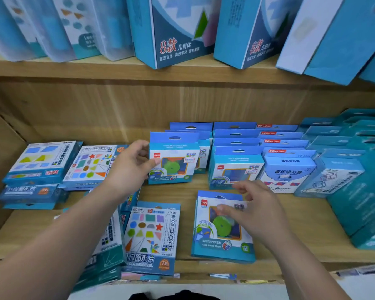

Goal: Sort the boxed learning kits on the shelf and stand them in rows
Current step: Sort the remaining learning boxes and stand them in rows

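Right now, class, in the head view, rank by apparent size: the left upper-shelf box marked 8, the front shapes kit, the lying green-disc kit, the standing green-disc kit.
1. left upper-shelf box marked 8, though cropped.
2. front shapes kit and lying green-disc kit: alike, unranked.
3. standing green-disc kit: looks smallest, but stands farther back.
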A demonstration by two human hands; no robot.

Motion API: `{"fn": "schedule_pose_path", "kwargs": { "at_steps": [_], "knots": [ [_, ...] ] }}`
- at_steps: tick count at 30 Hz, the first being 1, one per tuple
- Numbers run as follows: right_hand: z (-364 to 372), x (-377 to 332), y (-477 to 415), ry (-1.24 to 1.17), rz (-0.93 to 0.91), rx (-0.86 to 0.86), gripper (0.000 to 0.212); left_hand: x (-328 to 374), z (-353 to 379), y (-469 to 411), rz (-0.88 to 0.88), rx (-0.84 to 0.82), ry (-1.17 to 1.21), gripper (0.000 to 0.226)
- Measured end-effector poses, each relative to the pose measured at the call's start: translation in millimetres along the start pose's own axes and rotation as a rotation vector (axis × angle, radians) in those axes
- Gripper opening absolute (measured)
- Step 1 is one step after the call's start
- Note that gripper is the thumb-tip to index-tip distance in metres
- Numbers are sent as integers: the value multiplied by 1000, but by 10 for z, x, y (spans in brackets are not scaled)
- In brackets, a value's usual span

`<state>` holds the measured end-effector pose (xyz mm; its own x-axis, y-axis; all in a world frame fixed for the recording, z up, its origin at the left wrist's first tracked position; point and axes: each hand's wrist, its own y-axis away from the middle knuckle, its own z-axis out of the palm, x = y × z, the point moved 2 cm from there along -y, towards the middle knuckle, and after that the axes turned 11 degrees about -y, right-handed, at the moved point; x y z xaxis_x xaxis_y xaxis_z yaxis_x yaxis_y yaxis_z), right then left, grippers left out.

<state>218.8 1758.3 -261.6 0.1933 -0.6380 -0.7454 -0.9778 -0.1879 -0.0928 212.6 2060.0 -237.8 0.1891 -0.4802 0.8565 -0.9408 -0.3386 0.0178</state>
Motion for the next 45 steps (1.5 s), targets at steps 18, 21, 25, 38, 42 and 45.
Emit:
{"fn": "schedule_pose_path", "kwargs": {
  "at_steps": [18,21,25,38,42,45],
  "knots": [
    [-11,185,134,-48,283,-165,60,-14,452,-151,-128,17,-186,43],
    [-2,192,158,-66,277,-159,59,-9,384,-27,-161,106,-296,56],
    [2,206,192,-70,238,-110,65,162,318,334,-91,157,-297,27],
    [6,16,185,-270,-17,-53,60,188,740,806,-173,-328,49,18],
    [12,-155,135,-255,-86,-21,58,309,499,817,-71,-258,86,22],
    [25,-317,34,-249,-170,-7,53,401,260,756,53,-216,48,27]
  ]
}}
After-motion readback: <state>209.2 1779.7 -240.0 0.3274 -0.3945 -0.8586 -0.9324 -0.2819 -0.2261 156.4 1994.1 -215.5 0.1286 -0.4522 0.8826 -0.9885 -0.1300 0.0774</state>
